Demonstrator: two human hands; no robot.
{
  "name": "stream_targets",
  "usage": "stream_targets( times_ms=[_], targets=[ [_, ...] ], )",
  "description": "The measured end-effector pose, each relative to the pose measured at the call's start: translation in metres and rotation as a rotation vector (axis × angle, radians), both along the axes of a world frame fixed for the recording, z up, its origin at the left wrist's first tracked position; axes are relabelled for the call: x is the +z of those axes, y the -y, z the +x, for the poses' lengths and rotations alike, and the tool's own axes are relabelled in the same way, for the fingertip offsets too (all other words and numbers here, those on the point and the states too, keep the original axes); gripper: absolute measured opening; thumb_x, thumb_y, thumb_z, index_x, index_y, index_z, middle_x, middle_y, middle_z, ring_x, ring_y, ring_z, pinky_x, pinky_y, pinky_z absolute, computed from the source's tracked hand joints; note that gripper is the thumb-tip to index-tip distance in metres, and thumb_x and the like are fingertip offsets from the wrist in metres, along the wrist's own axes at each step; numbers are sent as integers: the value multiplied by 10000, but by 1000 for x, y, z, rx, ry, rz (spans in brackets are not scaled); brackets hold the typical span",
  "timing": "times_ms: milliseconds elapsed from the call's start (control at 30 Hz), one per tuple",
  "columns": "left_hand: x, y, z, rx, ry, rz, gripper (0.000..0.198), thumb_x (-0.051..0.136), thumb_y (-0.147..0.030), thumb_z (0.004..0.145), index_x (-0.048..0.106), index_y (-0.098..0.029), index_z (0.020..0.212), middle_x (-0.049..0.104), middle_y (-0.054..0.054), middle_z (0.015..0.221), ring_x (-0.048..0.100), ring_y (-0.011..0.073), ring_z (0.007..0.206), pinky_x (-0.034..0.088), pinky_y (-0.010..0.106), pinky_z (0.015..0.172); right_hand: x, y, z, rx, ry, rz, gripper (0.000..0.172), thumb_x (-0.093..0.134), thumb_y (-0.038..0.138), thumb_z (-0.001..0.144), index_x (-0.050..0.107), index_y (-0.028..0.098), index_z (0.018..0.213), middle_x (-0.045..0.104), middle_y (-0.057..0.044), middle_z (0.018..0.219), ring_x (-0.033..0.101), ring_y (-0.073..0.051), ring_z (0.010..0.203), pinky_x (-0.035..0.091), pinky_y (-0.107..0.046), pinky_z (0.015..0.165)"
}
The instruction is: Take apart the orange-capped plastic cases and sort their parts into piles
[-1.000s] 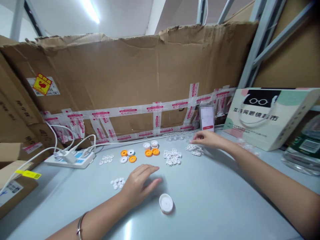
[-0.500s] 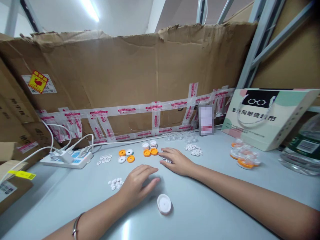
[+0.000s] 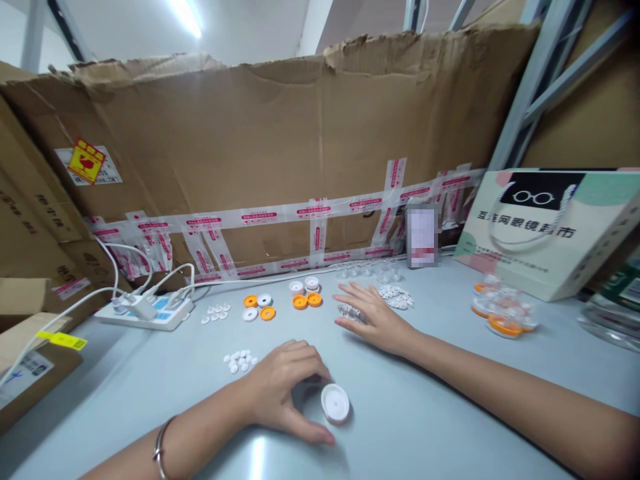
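A round white plastic piece with a raised rim (image 3: 335, 403) lies on the grey-blue tabletop near the front. My left hand (image 3: 287, 387) is beside it on the left, thumb and fingers spread apart around its near side, holding nothing. Farther back, my right hand (image 3: 373, 317) rests low over a small pile of black-and-white speckled pieces (image 3: 351, 312), fingers stretched and partly covering them. A second speckled pile (image 3: 397, 297) lies just behind that hand. Small white round pieces (image 3: 241, 361) are scattered left of my left hand.
Orange rings (image 3: 267, 313) and white rings stand in groups at the back middle. Clear domed parts with orange bases (image 3: 504, 325) sit at the right by a paper bag (image 3: 530, 233) and a large bottle (image 3: 617, 300). A power strip (image 3: 165, 317) lies at the back left.
My left hand has come nearer the round white piece, its thumb and fingers spreading wider. My right hand has shifted slightly right, uncovering more of the orange rings. The view has turned slightly.
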State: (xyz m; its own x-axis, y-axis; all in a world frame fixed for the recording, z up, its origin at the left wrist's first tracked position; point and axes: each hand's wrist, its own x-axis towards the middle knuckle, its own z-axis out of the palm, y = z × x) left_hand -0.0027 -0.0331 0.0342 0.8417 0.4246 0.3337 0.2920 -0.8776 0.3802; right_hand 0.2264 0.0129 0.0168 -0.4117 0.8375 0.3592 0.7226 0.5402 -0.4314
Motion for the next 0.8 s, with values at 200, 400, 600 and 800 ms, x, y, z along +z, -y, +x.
stream_targets(
  times_ms=[200,400,600,800],
  targets=[
    [-7,4,7,153,-43,-70,476,675,-571,573,543,-169,791,576,23,759,509,158,706,364,257,648,20,36,-19,423,-10,-72,428,650,564,619,535,204,819,584,-15,788,529,-178,755,385,-307,722],
    [-12,0,8,210,-51,-185,397,766,-389,525,532,-180,769,560,-16,732,504,140,699,353,246,669,7,48,-34,464,12,-158,400,666,524,620,473,190,727,524,22,676,467,-123,612,366,-250,624],
    [-14,-1,7,212,-22,-228,339,749,-245,504,525,-171,748,555,-22,731,499,129,695,360,242,693,2,44,-34,473,-112,-156,284,711,339,571,502,184,685,490,36,619,448,-100,565,376,-219,573],
    [-12,-2,6,211,-33,-253,304,716,-277,551,556,-164,785,573,-1,758,513,144,728,370,257,723,15,40,-29,396,-290,-249,204,657,219,579,551,176,749,573,11,691,524,-119,637,435,-227,612]
  ],
)
